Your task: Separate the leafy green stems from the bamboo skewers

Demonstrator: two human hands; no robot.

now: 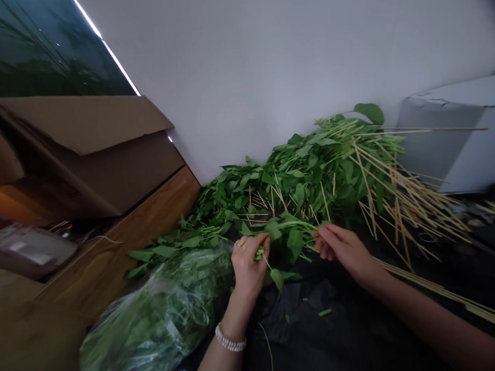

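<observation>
My left hand (250, 258), with a ring and a beaded bracelet, is closed round several green stems; their cut ends (259, 254) poke out by the thumb. A leaf (276, 278) hangs below this hand on a thin stalk. To the right, my right hand (336, 244) has its fingers pinched at the stem end of a leafy green sprig (295, 244). That sprig reaches left toward my left hand. Behind both hands lies a large heap of leafy greens (304, 160). A clear plastic bag (155, 329) full of greens rests beside my left forearm.
Many thin wooden sticks (418, 198) fan out at the right of the heap. More sticks (448, 294) lie near my right forearm. Black sheeting (313, 337) covers the surface in front. A cardboard box (84, 155) stands left, a white box (464, 135) right, against a pale wall.
</observation>
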